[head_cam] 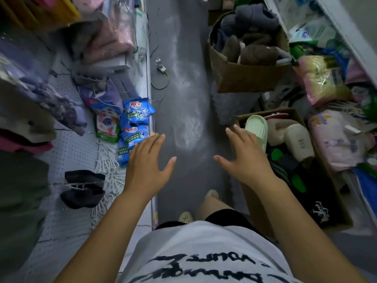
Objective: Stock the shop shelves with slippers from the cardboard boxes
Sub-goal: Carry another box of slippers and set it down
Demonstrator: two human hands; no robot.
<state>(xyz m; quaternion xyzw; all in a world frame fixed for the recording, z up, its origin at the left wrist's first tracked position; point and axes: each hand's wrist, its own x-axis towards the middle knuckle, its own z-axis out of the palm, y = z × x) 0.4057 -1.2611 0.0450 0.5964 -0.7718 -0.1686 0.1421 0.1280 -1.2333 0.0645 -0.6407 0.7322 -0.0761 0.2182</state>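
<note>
Head view: the slippers sit in two open cardboard boxes along the right of the aisle. The near box (253, 203), at 4 o'clock, holds a pale green slipper (256, 128) standing on edge, a beige slipper (298, 142) with a small mark too faint to read, and dark pairs beneath. The far box (244, 78), at 1 o'clock, is heaped with brown and grey fleecy slippers (259, 55). Both hands hover over the grey floor (183, 88), fingers spread and holding nothing: the right hand (244, 160) just beside the green slipper, the left hand (146, 166) at the edge of the white pegboard shelf (77, 148) at 9 o'clock. On that shelf lie blue packets (138, 111) printed with Chinese characters I cannot make out, and dark shoes (83, 188). At 6 o'clock, the white T-shirt (204, 242) bears black lettering, upside down and illegible.
</note>
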